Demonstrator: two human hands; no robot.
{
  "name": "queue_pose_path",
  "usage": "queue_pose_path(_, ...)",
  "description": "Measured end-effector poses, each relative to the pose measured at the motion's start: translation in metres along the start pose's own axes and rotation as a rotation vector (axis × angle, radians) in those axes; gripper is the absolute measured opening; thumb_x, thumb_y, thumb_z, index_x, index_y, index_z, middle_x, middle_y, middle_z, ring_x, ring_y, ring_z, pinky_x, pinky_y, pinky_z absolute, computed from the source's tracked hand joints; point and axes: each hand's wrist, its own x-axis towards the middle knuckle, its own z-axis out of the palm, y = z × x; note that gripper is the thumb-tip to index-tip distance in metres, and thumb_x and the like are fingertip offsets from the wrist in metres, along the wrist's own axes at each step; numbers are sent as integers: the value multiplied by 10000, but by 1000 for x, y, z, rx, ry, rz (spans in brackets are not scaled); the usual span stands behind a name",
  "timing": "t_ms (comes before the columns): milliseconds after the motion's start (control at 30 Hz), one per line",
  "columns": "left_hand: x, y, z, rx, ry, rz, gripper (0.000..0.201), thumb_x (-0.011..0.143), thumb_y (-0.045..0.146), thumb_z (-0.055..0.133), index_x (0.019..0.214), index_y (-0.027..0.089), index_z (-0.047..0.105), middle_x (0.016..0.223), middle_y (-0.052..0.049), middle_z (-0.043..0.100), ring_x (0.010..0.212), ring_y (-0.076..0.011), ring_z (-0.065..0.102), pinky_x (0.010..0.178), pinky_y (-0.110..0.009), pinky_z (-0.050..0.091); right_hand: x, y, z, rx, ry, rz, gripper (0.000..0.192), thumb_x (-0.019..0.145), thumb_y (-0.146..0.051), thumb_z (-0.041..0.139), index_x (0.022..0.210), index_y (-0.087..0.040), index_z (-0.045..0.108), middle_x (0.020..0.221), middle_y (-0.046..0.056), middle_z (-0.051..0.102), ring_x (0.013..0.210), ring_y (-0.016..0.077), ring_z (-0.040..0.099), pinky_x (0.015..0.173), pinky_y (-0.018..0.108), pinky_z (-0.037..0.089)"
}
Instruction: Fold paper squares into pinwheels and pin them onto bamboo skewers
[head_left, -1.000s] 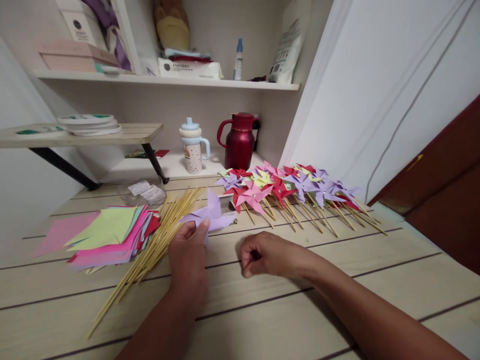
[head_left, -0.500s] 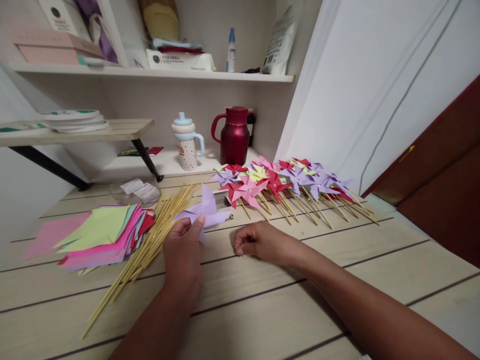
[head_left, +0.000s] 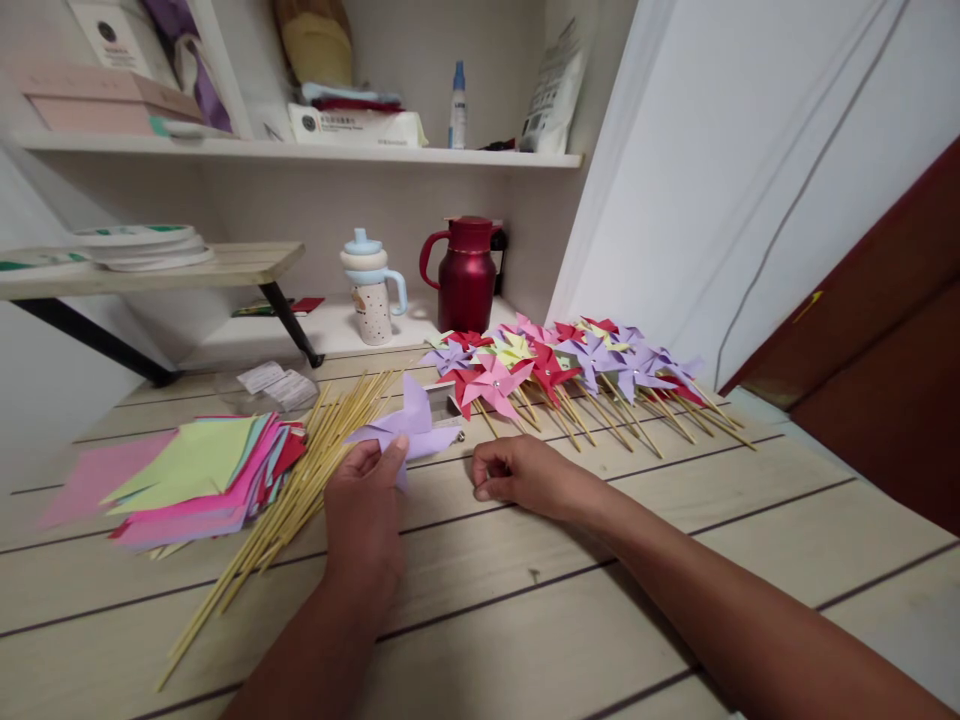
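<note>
Left hand (head_left: 365,500) closed on lilac paper pinwheel (head_left: 409,425), pinched at near edge, held just above wooden tabletop (head_left: 525,620). Right hand (head_left: 525,475) curled shut, rested on tabletop just right of pinwheel; contents not discernible. Bamboo skewers (head_left: 300,480) spread left of pinwheel; coloured paper squares (head_left: 195,470) stacked further left. Finished pinwheels (head_left: 570,370) laid behind right. Red jug (head_left: 465,275) seen beyond pinwheel.
</note>
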Motion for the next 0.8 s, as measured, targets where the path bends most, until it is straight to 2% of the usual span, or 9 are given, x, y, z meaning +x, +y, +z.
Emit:
queue_pose_path(167, 1, -1, 0, -12, -31, 9, 231, 578, 290, 800, 653, 168, 619, 637, 53, 573, 606, -99, 484, 594, -230, 376, -4, -6, 0, -1, 18, 2, 60, 765, -219, 675, 737, -182, 637, 613, -45, 525, 583, 104, 456, 535, 210, 311)
queue_pose_path(267, 2, -1, 0, 6, -28, 9, 234, 576, 289, 800, 651, 167, 615, 619, 59, 558, 587, -92, 464, 576, -224, 362, -7, -10, -6, 39, 9, -10, 64, 823, -238, 624, 803, -181, 646, 644, -40, 532, 592, 101, 450, 550, 212, 332)
queue_pose_path(333, 3, -2, 0, 12, -28, 22, 243, 569, 295, 803, 659, 165, 619, 620, 59, 562, 586, -92, 462, 569, -222, 356, -8, -12, -13, 186, -92, -39, 106, 841, -269, 618, 880, -177, 653, 680, -39, 541, 604, 98, 469, 569, 210, 366)
queue_pose_path(433, 5, -3, 0, 15, -22, 38, 254, 563, 302, 805, 664, 165, 616, 621, 59, 566, 584, -92, 459, 567, -220, 352, -10, -16, -20, 422, -351, -70, 209, 746, -254, 734, 920, -163, 662, 719, -37, 571, 657, 99, 524, 636, 215, 424)
queue_pose_path(533, 6, -3, -1, 8, -14, 43, 254, 562, 300, 804, 669, 165, 618, 627, 58, 571, 593, -93, 467, 573, -217, 354, -17, -23, -20, 468, -522, -54, 233, 727, -203, 748, 947, -165, 681, 748, -26, 611, 703, 107, 571, 700, 232, 463)
queue_pose_path(600, 6, -2, -1, 3, -11, 38, 247, 563, 294, 803, 674, 164, 625, 628, 57, 573, 592, -92, 467, 565, -215, 348, -25, -26, -19, 409, -548, -87, 187, 774, -182, 699, 960, -166, 702, 778, -9, 618, 736, 112, 582, 709, 231, 470)
queue_pose_path(667, 5, -1, -1, -2, -12, 29, 234, 566, 284, 800, 670, 164, 627, 621, 58, 571, 581, -90, 462, 550, -213, 339, -34, -25, -22, 301, -519, -129, 167, 800, -163, 672, 957, -156, 727, 828, 10, 620, 751, 110, 568, 706, 222, 460)
queue_pose_path(800, 3, 0, -1, 23, -13, 26, 207, 582, 269, 790, 672, 164, 637, 619, 56, 578, 572, -88, 459, 542, -211, 337, -53, -12, -35, 267, -501, -92, 179, 848, -175, 631, 986, -153, 742, 841, 24, 628, 749, 106, 568, 692, 211, 454)
